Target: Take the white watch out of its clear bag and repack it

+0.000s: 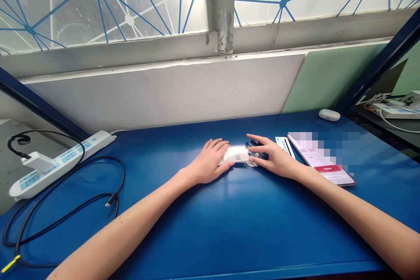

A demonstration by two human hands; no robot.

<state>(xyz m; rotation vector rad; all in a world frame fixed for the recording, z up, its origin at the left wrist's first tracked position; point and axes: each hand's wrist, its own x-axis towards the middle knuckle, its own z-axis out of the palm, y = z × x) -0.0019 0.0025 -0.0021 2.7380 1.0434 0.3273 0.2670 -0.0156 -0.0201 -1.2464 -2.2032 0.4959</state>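
A small white item (238, 155) with a printed square code lies on the blue desk between my hands; its exact kind is unclear. Over its left end rests my left hand (207, 162), thumb along the near side and fingers across the far side, gripping it. My right hand (274, 156) is at the item's right end with its fingers apart. Partly hidden under those fingers are a dark piece (255, 144) and a small round shiny part (251, 164). I cannot make out whether the right fingertips touch them.
Right of my right hand lie a pale card (285, 145) and a phone (331, 169) with its screen lit. A white earbud case (329, 115) sits farther back. On the left are a white power strip (64, 162), a plugged-in charger (40, 162) and a looped black cable (122, 173).
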